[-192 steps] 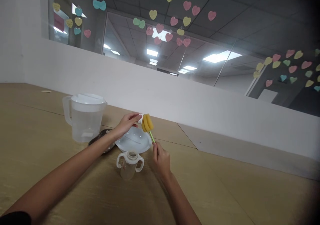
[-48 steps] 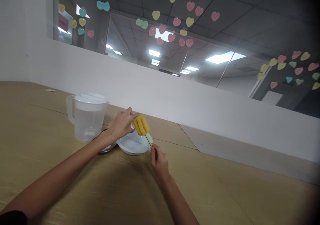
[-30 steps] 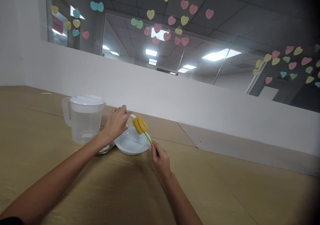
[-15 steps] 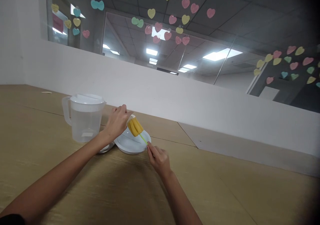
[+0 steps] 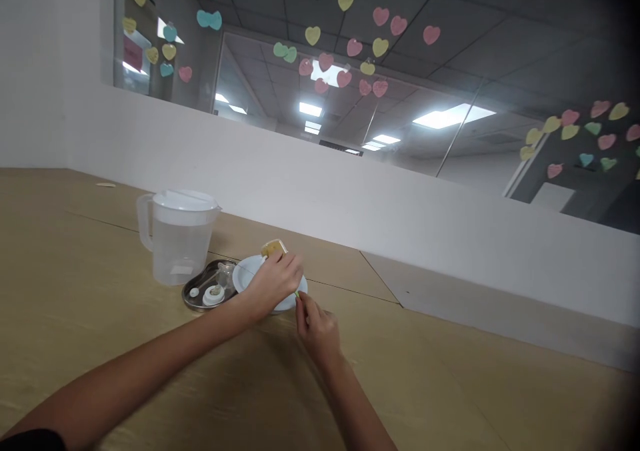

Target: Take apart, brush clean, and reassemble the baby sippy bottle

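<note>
My left hand (image 5: 274, 281) is closed around a small clear cup (image 5: 273, 248) held over a white plate (image 5: 242, 273). The yellow sponge head of a brush (image 5: 271, 249) sits inside the cup's mouth. My right hand (image 5: 313, 317) pinches the brush's thin green handle (image 5: 297, 295) just to the right of my left hand. Most of the cup is hidden behind my left fingers.
A clear lidded pitcher (image 5: 177, 237) stands left of the plate. A small metal tray (image 5: 196, 299) with a few small white parts lies in front of it. The wooden table (image 5: 450, 384) runs to a low white wall (image 5: 400, 204) under a glass pane with heart stickers.
My left hand has come down and to the right over the plate with the cup. The sponge head has gone into the cup. The metal tray is now uncovered.
</note>
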